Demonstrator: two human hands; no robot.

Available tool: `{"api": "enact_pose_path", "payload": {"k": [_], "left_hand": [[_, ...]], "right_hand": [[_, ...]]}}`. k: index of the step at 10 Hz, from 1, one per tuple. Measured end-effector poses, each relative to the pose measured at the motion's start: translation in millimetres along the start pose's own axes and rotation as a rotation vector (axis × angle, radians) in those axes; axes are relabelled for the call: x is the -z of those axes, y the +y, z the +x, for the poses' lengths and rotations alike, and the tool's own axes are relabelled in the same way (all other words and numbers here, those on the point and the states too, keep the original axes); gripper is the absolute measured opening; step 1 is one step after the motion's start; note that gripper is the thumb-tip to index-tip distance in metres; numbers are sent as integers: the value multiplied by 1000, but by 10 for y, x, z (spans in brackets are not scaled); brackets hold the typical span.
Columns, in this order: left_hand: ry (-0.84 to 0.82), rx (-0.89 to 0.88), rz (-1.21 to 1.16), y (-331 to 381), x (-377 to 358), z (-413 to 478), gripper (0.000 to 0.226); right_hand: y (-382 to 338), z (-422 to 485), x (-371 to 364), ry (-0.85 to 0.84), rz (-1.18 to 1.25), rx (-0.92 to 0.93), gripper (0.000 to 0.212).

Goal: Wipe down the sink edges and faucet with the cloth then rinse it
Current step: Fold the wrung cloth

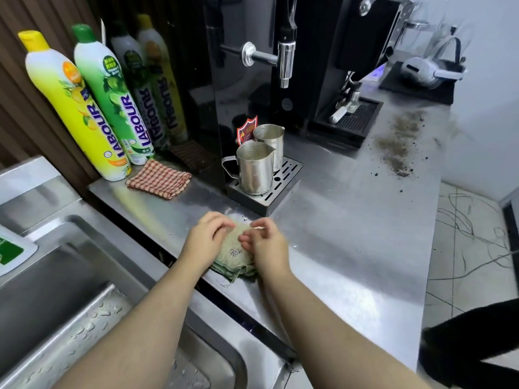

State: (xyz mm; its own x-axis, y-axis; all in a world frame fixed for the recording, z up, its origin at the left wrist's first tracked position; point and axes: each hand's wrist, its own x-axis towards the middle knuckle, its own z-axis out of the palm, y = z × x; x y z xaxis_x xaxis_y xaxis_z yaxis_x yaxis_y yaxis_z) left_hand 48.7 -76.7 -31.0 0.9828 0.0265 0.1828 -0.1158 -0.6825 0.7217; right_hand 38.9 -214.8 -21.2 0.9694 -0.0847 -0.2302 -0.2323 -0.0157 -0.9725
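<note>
I see both hands on the folded green cloth point(235, 255) on the steel tabletop point(351, 220), sink point(84, 276) at 9 o'clock. Left hand point(206, 240) fingers curl loosely over its edge; right hand point(266, 245) fingers pinch its top.

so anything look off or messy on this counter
Yes: dark grounds are scattered loose across the steel counter, right of the black machine's drip tray. The green cloth under both hands looks frayed, with loose threads at its near edge. The checked cloth lies neatly folded.
</note>
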Motion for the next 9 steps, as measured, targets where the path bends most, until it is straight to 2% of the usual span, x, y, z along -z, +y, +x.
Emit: {"api": "enact_pose_path", "payload": {"k": [1, 2, 3, 4, 5, 7, 8, 9], "left_hand": [[27, -107, 241, -84, 65, -6, 34], [-231, -39, 478, -66, 89, -52, 41], [-427, -56, 688, -94, 104, -104, 49], [-476, -55, 749, -131, 105, -123, 50], [-437, -50, 794, -117, 77, -149, 50], [-467, 3, 828, -28, 119, -158, 49], [-495, 124, 761, 5, 146, -149, 50], [-419, 287, 509, -32, 320, -192, 52]], "right_hand": [[149, -99, 20, -50, -552, 398, 25], [147, -134, -35, -231, -807, 403, 41], [169, -176, -57, -359, -1120, 369, 54], [221, -225, 39, -381, -1261, 362, 57], [244, -211, 69, -380, -1340, 346, 55], [198, -228, 91, -397, -1424, 354, 54], [125, -330, 215, -462, -1436, 365, 53], [58, -440, 491, -438, -1199, 344, 47]]}}
